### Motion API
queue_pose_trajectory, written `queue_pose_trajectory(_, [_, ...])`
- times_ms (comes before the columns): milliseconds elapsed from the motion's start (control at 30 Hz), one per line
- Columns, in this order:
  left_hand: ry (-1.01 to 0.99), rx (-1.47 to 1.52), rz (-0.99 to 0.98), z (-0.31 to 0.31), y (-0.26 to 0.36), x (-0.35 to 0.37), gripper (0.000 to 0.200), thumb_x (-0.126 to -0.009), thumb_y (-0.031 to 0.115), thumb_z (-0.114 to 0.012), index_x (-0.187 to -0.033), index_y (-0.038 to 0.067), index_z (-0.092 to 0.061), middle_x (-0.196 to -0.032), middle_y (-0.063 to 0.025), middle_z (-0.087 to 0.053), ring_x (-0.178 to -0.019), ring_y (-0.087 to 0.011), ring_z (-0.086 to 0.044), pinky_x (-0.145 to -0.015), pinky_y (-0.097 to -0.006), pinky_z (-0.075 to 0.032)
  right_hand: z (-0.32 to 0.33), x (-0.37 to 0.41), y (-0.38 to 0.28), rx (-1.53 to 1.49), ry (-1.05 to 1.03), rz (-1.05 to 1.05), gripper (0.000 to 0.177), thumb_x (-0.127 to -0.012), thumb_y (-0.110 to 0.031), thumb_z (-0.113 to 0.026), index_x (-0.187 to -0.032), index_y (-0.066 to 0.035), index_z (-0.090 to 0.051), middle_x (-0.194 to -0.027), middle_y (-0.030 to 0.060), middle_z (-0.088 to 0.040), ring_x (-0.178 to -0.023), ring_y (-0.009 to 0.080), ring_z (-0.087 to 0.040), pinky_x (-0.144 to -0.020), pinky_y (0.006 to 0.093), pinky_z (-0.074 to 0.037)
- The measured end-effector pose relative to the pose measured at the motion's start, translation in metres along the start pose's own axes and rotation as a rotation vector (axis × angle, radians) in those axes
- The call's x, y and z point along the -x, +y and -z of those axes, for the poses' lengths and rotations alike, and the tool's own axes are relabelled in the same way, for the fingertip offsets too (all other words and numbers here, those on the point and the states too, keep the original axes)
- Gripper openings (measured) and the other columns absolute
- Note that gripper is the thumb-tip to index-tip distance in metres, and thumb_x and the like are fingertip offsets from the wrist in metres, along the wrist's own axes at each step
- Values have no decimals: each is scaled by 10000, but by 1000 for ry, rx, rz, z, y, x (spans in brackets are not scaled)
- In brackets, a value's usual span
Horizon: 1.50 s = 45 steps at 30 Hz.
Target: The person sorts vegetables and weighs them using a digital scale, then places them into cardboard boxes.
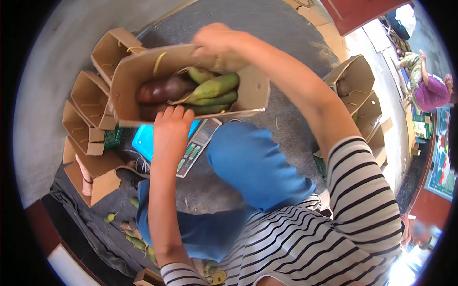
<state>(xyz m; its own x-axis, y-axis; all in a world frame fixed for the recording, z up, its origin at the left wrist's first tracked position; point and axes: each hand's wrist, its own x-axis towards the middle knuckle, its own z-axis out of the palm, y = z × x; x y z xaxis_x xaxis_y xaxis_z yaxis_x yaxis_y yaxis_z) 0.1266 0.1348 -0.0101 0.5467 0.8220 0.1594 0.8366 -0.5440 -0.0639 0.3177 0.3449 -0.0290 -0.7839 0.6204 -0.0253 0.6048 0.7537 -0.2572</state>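
A cardboard box with yellow cord loops hangs tilted before me, its open top facing the camera. Inside lie several long green eggplant-like vegetables and dark purple, blurred ones. My left hand has its fingers curled over the near rim. At the far rim is my right hand, fingers bent over the edge and slightly blurred; its fingertips are partly hidden. Below the box, partly covered by it and by my left arm, stands a digital scale with a blue pan.
Several open cardboard boxes line the wall on the left, and more boxes stand at the right. Green vegetables lie on the floor near my leg. Another person in a purple top is at the far right.
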Motion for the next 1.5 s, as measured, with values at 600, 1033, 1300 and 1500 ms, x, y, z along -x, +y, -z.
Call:
queue_pose_trajectory(600, [11,227,55,7,1,-84,280,-817,78,-621,-1094,52,-602,-1225,-153,-538,-1125,-345,-512,-963,-452,-395,-76,416,256,43,272,-1847,479,-812,-424,-554,-904,27,-687,-893,205,-687,-896,369,-659,-855,417,-502])
queue_pose_trajectory(1033, [-569,141,340,-30,34,112,225,-793,156,-626,-988,46,-601,-1019,-150,-590,-963,-293,-592,-836,-425,-445,-2,165,175,190,240,-443,302,-890,-204,-483,-1099,-33,-618,-1111,181,-629,-1048,349,-585,-894,408,-464])
queue_pose_trajectory(1300, [-378,89,398,-24,40,124,177,-757,149,-607,-912,64,-616,-932,-119,-590,-923,-272,-594,-785,-433,-440,-62,-123,-112,22,10,208,267,-869,-195,-535,-1061,-32,-622,-1355,137,-461,-1056,322,-584,-909,409,-476])
queue_pose_trajectory(1500, [-412,200,493,-7,37,135,185,-755,143,-605,-921,62,-618,-940,-128,-594,-926,-277,-595,-857,-452,-440,-143,-229,-123,95,-102,85,272,-827,-160,-519,-953,39,-655,-1334,202,-471,-1082,341,-581,-900,418,-482])
